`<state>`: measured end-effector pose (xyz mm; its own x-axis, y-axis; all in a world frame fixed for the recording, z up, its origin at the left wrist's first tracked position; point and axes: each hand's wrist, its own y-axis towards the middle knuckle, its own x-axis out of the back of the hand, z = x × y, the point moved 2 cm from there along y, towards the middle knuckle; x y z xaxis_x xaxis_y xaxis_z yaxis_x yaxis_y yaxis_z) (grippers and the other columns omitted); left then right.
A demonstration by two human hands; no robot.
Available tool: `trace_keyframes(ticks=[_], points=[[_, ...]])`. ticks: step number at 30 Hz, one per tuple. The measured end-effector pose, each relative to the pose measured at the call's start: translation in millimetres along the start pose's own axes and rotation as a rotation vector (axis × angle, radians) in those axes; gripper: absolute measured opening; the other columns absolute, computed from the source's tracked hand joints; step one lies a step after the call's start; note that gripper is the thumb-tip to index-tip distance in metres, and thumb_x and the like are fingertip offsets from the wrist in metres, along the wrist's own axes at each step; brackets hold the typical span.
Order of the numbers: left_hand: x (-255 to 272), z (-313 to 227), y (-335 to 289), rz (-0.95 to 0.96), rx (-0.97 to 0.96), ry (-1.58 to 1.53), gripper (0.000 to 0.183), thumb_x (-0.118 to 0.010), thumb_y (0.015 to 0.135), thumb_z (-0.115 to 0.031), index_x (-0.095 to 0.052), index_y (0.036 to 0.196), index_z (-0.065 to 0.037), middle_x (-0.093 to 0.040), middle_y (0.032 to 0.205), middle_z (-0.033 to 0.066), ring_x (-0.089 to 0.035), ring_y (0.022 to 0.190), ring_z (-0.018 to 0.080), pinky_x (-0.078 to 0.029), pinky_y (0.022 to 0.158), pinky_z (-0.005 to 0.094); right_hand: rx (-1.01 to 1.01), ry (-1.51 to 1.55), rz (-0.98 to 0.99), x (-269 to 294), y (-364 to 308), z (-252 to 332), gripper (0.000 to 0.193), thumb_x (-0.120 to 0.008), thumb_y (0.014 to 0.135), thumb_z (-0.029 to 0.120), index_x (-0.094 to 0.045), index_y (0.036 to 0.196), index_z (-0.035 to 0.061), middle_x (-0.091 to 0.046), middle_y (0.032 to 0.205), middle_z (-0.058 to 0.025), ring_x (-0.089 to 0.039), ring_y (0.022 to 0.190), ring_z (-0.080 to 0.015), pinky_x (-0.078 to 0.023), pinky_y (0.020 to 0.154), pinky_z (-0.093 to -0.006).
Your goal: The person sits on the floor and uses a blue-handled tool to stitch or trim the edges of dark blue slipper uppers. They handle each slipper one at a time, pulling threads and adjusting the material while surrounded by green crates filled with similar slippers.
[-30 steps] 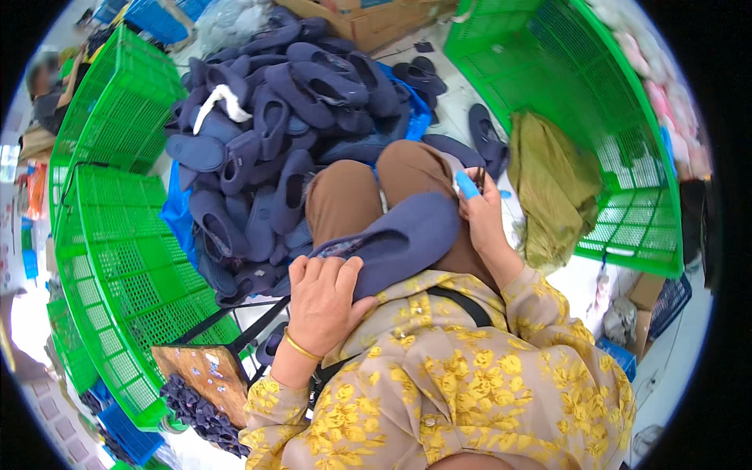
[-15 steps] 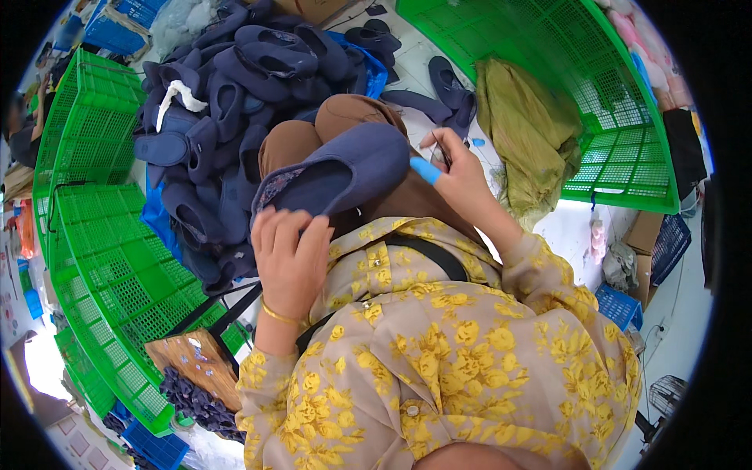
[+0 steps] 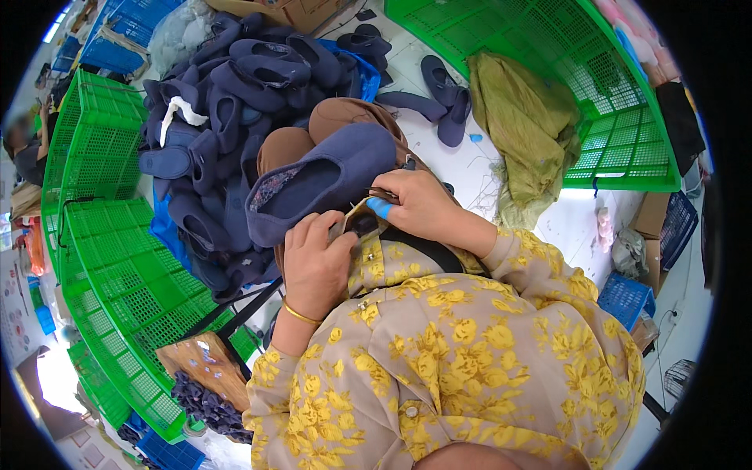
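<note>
A navy slipper shoe with a patterned lining rests across my knees, its opening facing up and its toe to the right. Just below its heel, my left hand is closed, fingertips pinching the front hem of the floral shirt. My right hand, blue tape on one finger, is closed at the same hem. A small dark tool shows between its fingers; its kind is mostly hidden. Between both hands the hem stands open over a dark object I cannot make out.
A heap of navy shoes lies ahead and left, beside green crates. Several loose shoes lie on the white floor ahead. An olive cloth hangs from another green crate at right. A wooden board stands at lower left.
My right hand has come down and left from beside the shoe's toe to the shirt hem. My left hand has left the shoe's heel and moved right to the hem. The shoe shifted slightly left.
</note>
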<state>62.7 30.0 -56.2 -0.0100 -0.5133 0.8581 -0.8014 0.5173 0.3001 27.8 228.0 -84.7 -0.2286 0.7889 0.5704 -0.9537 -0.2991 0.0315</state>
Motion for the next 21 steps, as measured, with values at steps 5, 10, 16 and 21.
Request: trace_keyframes(ticks=[5, 10, 16, 21], points=[[-11, 3, 1, 0.178, 0.015, 0.258, 0.016, -0.069, 0.072, -0.013, -0.066, 0.087, -0.008, -0.059, 0.117, 0.0079, -0.051, 0.113, 0.0278, -0.041, 0.088, 0.0419, -0.039, 0.024, -0.033, -1, -3, -2, 0.018, -0.070, 0.084, 0.018, -0.065, 0.088, 0.0004, -0.063, 0.078, -0.0145, -0.057, 0.065, -0.0281, -0.045, 0.059, -0.0362], [18, 0, 3, 0.074, 0.143, -0.252, 0.019, -0.071, 0.070, -0.006, -0.064, 0.088, -0.005, -0.063, 0.114, 0.0101, -0.056, 0.110, 0.0308, -0.043, 0.092, 0.0403, -0.082, 0.133, 0.044, 15, -5, 7, 0.021, -0.071, 0.082, 0.012, -0.062, 0.099, 0.0028, -0.059, 0.073, -0.0064, -0.054, 0.063, -0.0163, -0.043, 0.058, -0.0318], [44, -10, 12, 0.223, 0.525, -0.457, 0.020, -0.069, 0.073, -0.003, -0.060, 0.091, -0.002, -0.064, 0.084, 0.0083, -0.061, 0.072, 0.0176, -0.049, 0.067, 0.0279, -0.008, 0.458, 0.291, 23, -16, 32, 0.032, -0.071, 0.083, 0.011, -0.058, 0.112, 0.0041, -0.058, 0.094, 0.0001, -0.045, 0.073, -0.0063, -0.040, 0.065, -0.0226], [41, -7, 13, 0.027, 0.222, -0.432, 0.023, -0.072, 0.071, 0.000, -0.062, 0.092, -0.003, -0.063, 0.085, 0.0073, -0.057, 0.070, 0.0164, -0.048, 0.065, 0.0281, 0.041, 0.330, 0.252, 42, -13, 46, 0.031, -0.072, 0.082, 0.012, -0.060, 0.109, 0.0055, -0.060, 0.089, -0.0020, -0.048, 0.068, -0.0103, -0.041, 0.062, -0.0229]])
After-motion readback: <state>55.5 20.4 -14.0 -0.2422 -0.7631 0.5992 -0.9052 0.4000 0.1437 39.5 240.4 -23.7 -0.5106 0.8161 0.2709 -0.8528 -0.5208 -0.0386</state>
